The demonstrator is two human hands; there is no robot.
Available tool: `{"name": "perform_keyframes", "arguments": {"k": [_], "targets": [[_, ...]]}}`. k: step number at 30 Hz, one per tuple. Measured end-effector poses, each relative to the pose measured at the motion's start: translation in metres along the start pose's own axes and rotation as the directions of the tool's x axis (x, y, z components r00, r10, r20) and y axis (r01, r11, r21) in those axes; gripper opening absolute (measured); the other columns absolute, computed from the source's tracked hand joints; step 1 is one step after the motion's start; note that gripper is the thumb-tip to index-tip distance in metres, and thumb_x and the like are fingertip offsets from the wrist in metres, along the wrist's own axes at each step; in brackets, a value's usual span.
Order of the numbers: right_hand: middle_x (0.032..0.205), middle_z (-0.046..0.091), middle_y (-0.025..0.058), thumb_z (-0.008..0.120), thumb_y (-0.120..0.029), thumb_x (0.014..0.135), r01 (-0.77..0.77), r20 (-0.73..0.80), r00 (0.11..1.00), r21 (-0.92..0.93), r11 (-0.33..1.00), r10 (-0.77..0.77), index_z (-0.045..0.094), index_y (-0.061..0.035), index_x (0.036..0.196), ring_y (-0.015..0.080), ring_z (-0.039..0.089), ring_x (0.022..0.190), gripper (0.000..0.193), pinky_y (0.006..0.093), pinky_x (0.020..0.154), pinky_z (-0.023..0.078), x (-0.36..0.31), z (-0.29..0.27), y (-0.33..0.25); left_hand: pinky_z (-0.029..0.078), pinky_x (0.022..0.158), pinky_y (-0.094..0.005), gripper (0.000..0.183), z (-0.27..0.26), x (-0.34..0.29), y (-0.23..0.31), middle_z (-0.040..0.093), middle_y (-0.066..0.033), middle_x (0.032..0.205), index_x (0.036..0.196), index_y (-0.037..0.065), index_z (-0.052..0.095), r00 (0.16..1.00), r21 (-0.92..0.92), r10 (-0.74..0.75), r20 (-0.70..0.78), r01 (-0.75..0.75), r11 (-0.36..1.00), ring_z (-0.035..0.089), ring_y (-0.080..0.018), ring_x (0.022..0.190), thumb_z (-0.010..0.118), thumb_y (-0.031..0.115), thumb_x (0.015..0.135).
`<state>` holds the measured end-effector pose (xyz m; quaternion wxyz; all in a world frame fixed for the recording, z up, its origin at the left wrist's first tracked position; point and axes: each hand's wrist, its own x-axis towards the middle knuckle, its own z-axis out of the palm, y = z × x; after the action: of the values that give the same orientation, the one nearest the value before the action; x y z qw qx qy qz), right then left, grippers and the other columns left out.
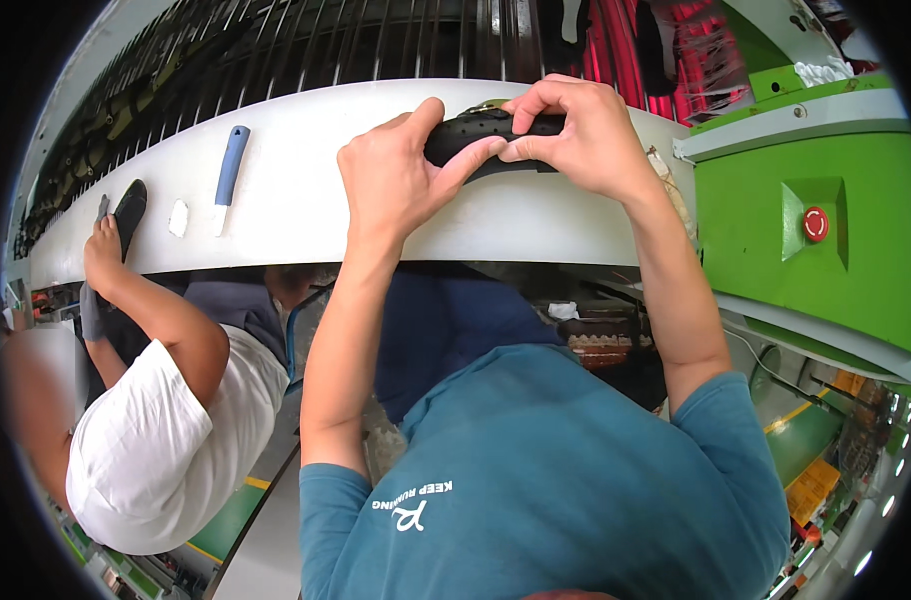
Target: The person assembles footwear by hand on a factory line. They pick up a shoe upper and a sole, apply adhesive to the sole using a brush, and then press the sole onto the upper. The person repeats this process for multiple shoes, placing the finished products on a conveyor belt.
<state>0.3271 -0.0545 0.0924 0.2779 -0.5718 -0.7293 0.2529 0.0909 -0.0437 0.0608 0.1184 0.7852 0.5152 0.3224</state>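
Note:
A black shoe-like piece (463,140) with small dots along its top lies at the far side of the white worktop, just in front of me. My left hand (401,165) grips its left end, thumb stretched along the near side. The fingers of my right hand (576,135) curl over its right part, and the right thumb pinches close to the left thumb tip. Part of the piece is hidden behind my fingers. Behind it a bit of green and a shiny part (488,109) show, too small to make out.
On the white worktop (296,190) lie a blue-handled knife (232,175) and a white scrap (179,218). At left, a co-worker in a white shirt (191,440) holds a black shoe sole (131,212). A green machine (756,230) with a red stop button (816,224) stands at right; metal rollers (376,40) run behind.

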Motion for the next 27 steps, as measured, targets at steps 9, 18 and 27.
{"name": "perform_keyframes", "arguments": {"k": [9, 18, 27], "targets": [[0.113, 0.084, 0.0079, 0.103, -0.015, 0.07, 0.062, -0.088, 0.995, 0.271, 0.961, -0.039, 0.077, -0.0031, 0.092, 0.0223, 0.08, 0.107, 0.037, 0.0375, 0.098, 0.063, -0.013, 0.008, 0.036, 0.048, 0.054, -0.0387, 0.058, 0.014, -0.002, -0.003, 0.066, -0.0041, 0.068, 0.082, 0.01, 0.069, 0.983, -0.029, 0.118, -0.137, -0.124, 0.992, 0.066, -0.0262, 0.059, 0.095, 0.061, 0.079], [0.128, 0.082, 0.0124, 0.102, -0.016, 0.079, 0.186, -0.284, 0.956, 0.391, 0.901, -0.074, 0.082, -0.0031, 0.116, 0.0253, 0.075, 0.126, 0.043, 0.04, 0.112, 0.057, -0.042, 0.015, 0.062, 0.049, 0.057, -0.0323, 0.058, 0.007, 0.001, 0.002, 0.069, -0.0073, 0.07, 0.079, 0.004, 0.066, 0.99, -0.045, 0.083, -0.11, -0.088, 0.995, 0.061, -0.0193, 0.058, 0.099, 0.052, 0.079], [0.124, 0.083, 0.0145, 0.103, -0.014, 0.078, 0.06, -0.203, 0.978, 0.486, 0.872, 0.046, 0.081, -0.0008, 0.111, 0.0212, 0.077, 0.118, 0.042, 0.0376, 0.11, 0.058, -0.037, 0.008, 0.056, 0.05, 0.059, -0.0336, 0.059, 0.007, -0.001, 0.002, 0.068, -0.0085, 0.069, 0.079, 0.004, 0.065, 0.995, -0.008, 0.042, -0.088, -0.043, 0.999, 0.063, -0.021, 0.059, 0.1, 0.051, 0.079]]}}
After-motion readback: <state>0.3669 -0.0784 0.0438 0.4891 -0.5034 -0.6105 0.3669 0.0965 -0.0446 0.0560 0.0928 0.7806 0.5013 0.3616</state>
